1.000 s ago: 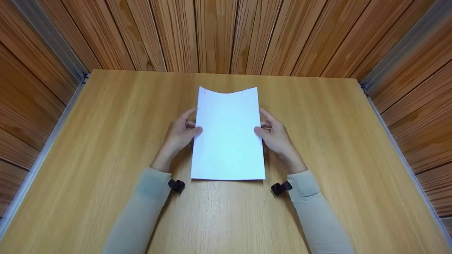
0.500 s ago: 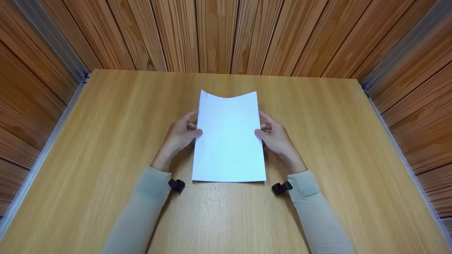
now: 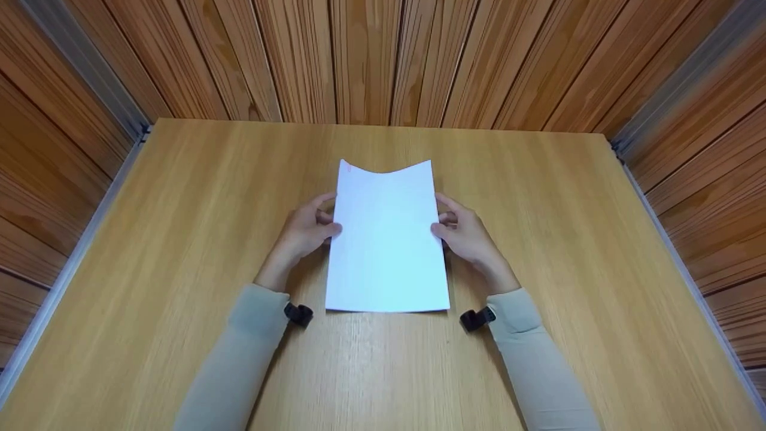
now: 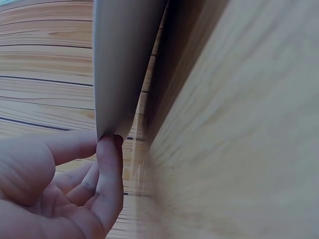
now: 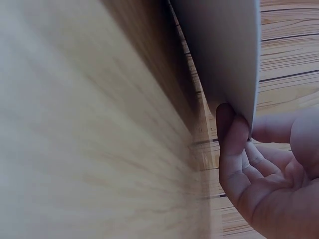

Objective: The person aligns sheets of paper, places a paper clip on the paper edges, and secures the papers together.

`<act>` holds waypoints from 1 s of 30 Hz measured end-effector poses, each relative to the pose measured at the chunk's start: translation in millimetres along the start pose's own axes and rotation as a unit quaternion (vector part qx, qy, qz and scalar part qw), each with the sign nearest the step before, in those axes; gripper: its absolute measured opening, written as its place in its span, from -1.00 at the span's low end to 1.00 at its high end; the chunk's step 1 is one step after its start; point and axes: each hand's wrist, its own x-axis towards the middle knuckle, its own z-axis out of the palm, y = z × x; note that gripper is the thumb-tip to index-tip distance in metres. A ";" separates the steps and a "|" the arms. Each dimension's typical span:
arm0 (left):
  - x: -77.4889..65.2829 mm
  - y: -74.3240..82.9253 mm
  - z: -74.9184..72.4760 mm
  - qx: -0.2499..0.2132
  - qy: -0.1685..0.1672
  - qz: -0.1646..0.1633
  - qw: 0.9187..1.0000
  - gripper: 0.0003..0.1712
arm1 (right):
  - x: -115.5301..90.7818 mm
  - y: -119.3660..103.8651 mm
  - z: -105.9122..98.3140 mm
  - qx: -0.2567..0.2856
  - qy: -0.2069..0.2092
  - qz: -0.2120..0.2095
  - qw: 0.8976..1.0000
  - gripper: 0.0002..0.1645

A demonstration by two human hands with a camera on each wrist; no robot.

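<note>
A white sheet of paper (image 3: 386, 245), possibly several sheets together, is held above the table between both hands. Its far edge sags in the middle, and a small faint reddish mark shows near the far left corner. My left hand (image 3: 304, 230) pinches its left edge, thumb on top and fingers beneath. On the opposite side my right hand (image 3: 470, 234) pinches the right edge in the same manner. Both wrist views show the paper's underside (image 4: 117, 64) off the table, with fingertips (image 5: 237, 134) pressed under it.
The light wooden table (image 3: 179, 239) lies below. Wood-plank walls (image 3: 365, 60) stand at the back and both sides, with grey metal strips (image 3: 96, 66) at the corners. A small black device (image 3: 299, 314) is strapped at each wrist.
The paper's far edge has come lower and nearer to me, and its near edge has shifted slightly toward me. Its far edge sags more. Both hands keep their grip, lowering slightly.
</note>
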 end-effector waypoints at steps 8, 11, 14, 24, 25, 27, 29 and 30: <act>0.9 0.0 -1.4 0.014 -0.015 -0.017 1.000 -0.20 | -1.1 0.3 -0.5 -0.002 -0.009 -0.001 1.000 -0.21; 1.4 -0.4 -2.3 0.018 -0.019 -0.015 1.000 -0.20 | -1.0 0.5 -0.5 0.000 -0.009 0.000 1.000 -0.21; 1.9 -1.0 -3.0 0.020 -0.023 -0.012 0.999 -0.20 | -0.4 0.9 -0.2 0.000 -0.007 0.004 1.000 -0.22; 1.6 -2.8 -4.0 0.008 -0.033 -0.016 0.999 -0.18 | -0.3 2.7 0.3 -0.015 -0.009 0.014 1.000 -0.22; 1.5 -2.9 -4.0 0.008 -0.034 -0.015 0.999 -0.18 | -0.3 3.1 0.0 -0.018 -0.009 0.014 1.000 -0.22; 1.6 -3.2 -4.3 0.010 -0.035 -0.015 0.999 -0.17 | -0.4 3.9 -0.3 -0.023 -0.010 0.014 1.000 -0.22; 1.7 -3.5 -4.6 0.014 -0.037 -0.015 0.999 -0.16 | -0.4 4.1 -0.5 -0.026 -0.008 0.016 1.000 -0.23; 1.7 -3.5 -4.7 0.016 -0.037 -0.016 0.999 -0.16 | -0.3 4.3 -0.5 -0.025 -0.007 0.019 0.999 -0.23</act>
